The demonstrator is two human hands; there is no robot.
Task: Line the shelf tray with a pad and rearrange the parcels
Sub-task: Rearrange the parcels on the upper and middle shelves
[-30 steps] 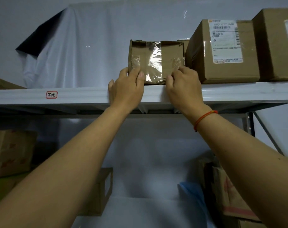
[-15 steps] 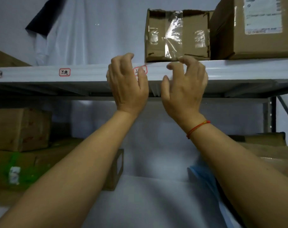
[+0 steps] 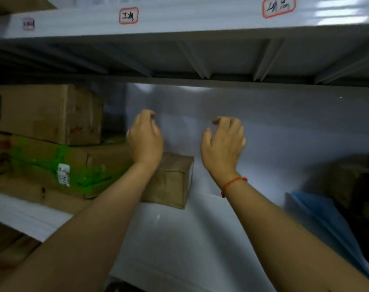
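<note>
A white pad [image 3: 179,239] covers the lower shelf and runs up the back wall. On it lies a small brown parcel [image 3: 173,182], just behind my left forearm. My left hand [image 3: 146,140] and my right hand [image 3: 222,144] hover side by side in the air above the pad, fingers loosely curled, holding nothing. The left hand is above the small parcel's left end; the right hand is to the parcel's right, apart from it. A red string circles my right wrist.
Stacked cardboard boxes [image 3: 44,114] fill the left of the lower shelf, one with green tape [image 3: 52,165]. The upper shelf's white edge [image 3: 179,17] with handwritten labels spans the top. A blue sheet [image 3: 318,216] and dark boxes [image 3: 352,182] sit at the right.
Both hands let go of the taped parcel on the upper shelf and dropped to the lower shelf level. The view tilted down, so the upper parcels are out of sight.
</note>
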